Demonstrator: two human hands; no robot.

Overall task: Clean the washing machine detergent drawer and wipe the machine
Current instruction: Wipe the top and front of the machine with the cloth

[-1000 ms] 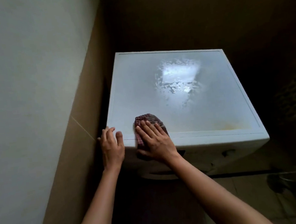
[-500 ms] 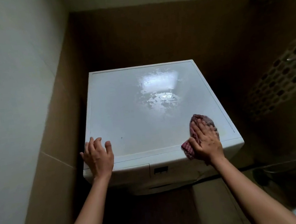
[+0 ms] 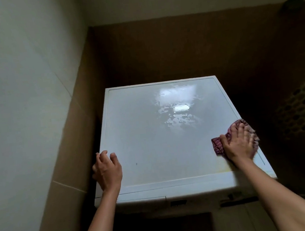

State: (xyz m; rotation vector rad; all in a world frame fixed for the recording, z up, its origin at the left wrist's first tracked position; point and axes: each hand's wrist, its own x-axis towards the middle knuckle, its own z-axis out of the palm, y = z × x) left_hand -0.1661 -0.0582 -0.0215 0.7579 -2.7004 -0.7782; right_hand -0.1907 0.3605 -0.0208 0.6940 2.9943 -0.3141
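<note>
Red checked cloth has swept left to right across white washing machine top — right hand pressing it flat, left hand resting loose, empty — front strip likely done.

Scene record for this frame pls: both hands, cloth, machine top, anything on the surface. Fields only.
left hand: rests on the front-left corner of the machine top, holds nothing
right hand: pressed flat on the cloth near the right edge; fingers blurred
cloth: red checked, under the right hand
machine top: white, flat
wet patch: shiny, toward back centre
stain: faint yellowish, front right, beside the right wrist
drawer front: front left, looks shut
</note>
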